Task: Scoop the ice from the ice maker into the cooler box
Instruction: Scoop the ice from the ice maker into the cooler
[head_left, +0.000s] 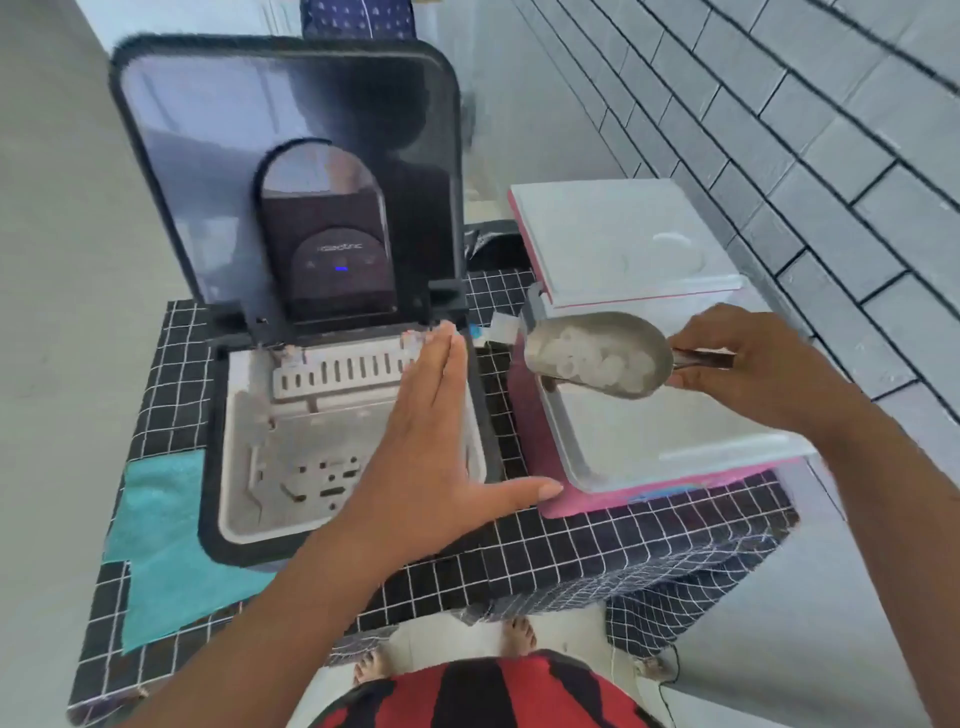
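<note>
Ice (597, 361) is heaped in a metal scoop (592, 353), which is gripped by its handle in the right hand (763, 371) and held over the open pink cooler box (649, 499). The left hand (431, 441) is spread flat with fingers extended, gripping nothing, above the right rim of the open ice maker (291, 447). Both appliances are set side by side on a counter covered by a black checked cloth (571, 556).

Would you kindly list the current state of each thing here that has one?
Ice maker lid: raised, open.
Ice maker: on, blue light lit.
Cooler box: open, its lid tilted up behind.
Scoop: loaded with ice, held over the cooler box.
Right hand: closed on the scoop handle.
Left hand: flat, open, empty, above the ice maker.
</note>
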